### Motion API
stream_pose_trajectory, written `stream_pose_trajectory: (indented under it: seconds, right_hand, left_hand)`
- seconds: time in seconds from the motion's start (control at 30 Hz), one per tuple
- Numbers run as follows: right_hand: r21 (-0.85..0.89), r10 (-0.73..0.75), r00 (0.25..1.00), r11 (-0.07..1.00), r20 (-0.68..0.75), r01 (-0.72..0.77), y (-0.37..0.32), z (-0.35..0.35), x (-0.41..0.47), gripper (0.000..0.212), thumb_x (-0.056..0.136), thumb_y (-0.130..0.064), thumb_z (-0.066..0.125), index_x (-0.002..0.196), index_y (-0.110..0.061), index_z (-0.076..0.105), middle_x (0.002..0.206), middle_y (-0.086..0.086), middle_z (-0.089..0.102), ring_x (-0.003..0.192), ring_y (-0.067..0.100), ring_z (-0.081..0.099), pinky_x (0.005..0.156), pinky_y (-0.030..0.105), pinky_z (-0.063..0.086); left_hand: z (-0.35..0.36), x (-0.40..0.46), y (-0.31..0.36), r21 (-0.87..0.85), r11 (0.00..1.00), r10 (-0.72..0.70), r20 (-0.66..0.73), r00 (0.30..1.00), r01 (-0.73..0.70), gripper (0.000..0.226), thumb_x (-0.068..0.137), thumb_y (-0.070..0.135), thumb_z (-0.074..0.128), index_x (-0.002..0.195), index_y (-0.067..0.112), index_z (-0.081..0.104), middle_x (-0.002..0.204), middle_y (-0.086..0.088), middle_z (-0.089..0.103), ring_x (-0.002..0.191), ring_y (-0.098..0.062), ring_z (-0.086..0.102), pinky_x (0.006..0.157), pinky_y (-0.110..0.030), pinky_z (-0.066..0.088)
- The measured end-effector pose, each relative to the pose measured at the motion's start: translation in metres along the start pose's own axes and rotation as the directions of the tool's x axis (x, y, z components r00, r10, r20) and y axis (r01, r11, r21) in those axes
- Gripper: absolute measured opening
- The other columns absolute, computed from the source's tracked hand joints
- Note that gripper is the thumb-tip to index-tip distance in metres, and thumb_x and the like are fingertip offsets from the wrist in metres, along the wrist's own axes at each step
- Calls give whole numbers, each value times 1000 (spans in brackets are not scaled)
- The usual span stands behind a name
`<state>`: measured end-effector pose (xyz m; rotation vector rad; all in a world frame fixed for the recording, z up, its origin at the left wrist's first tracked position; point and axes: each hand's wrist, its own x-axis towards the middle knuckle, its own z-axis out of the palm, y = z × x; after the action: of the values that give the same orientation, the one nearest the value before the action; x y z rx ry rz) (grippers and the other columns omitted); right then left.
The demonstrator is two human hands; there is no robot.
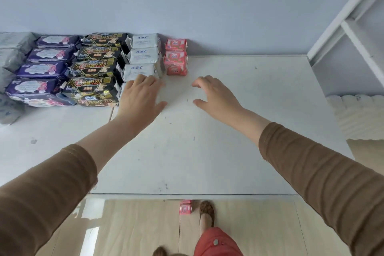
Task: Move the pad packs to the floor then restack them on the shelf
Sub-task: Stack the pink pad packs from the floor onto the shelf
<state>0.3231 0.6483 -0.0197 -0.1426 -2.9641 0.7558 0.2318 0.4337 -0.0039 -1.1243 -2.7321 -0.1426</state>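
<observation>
1. A flat white shelf board [207, 141] fills the middle of the view, its far edge against a pale blue-grey wall [187, 2].
2. Soft plastic pad packs stand in rows at the far left of the shelf: a column of dark purple packs with pink flowers [41, 68], beside it a column of black packs with gold "420" lettering [93, 68], then a column of silver-white packs marked "ABC" [143, 56], and last a short column of small pink square packs [176, 59].
3. Pale grey packs [12, 54] sit at the far left edge, partly cut off by the frame.
4. The left hand [141, 97] lies palm-down with straight, spread fingers, its fingertips on the nearest silver-white pack; it grips nothing.
5. The nearest pack in that column is mostly hidden under the hand, so whether the hand presses it or only rests on it is hard to say.
6. The right hand [214, 93] hovers over bare shelf just right of the pink packs, fingers loosely curved and thumb apart, holding nothing.
7. Both arms wear brown long sleeves [322, 183].
8. Below the shelf's near edge, one small pink pack [185, 208] lies on the light wood-look floor [128, 228], just beside a foot in a brown patterned slipper [206, 212].
9. A red-orange trouser leg [216, 243] shows at the bottom.
10. A white frame upright [353, 16] rises at the right, with a cream quilted cloth [361, 114] below it.
</observation>
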Motion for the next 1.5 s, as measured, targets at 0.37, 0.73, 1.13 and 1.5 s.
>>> stream_pose_trajectory:
  seconds: [0.37, 0.73, 1.13, 1.5]
  right_hand:
    - [-44, 15, 997, 999, -79, -19, -122, 68, -191, 40, 91, -31, 61, 128, -20, 53, 124, -4, 53, 116, 18, 42, 90, 37, 45]
    - [62, 146, 987, 987, 66, -150, -106, 218, -355, 34, 88, -33, 59, 120, -21, 56, 114, -6, 56, 108, 16, 46, 83, 31, 41]
    - [56, 399, 883, 904, 247, -424, 18, 483, -436, 43, 91, -28, 58, 132, -20, 50, 127, -1, 51, 121, 19, 46, 91, 36, 46]
    - [57, 405, 886, 903, 225, -427, 145, 716, -371, 52, 89, -23, 61, 138, -18, 44, 130, 4, 44, 119, 25, 45, 89, 36, 45]
  left_hand:
    - [-13, -217, 6, -214, 976, 52, 18, 998, -47, 42, 84, 37, 68, 123, 23, 58, 113, 5, 60, 107, -22, 50, 80, -36, 44]
    - [97, -407, 33, -403, 910, 12, 260, 966, 98, 35, 85, 27, 69, 118, 20, 60, 111, 3, 62, 103, -23, 51, 74, -35, 45]
    - [366, -514, 55, -382, 876, -9, 597, 803, 293, 49, 92, 28, 63, 138, 19, 51, 138, 2, 52, 123, -21, 50, 98, -33, 40]
    - [648, -483, 33, -341, 904, -15, 580, 815, 259, 54, 93, 26, 60, 144, 22, 43, 144, 0, 46, 127, -24, 47, 101, -39, 43]
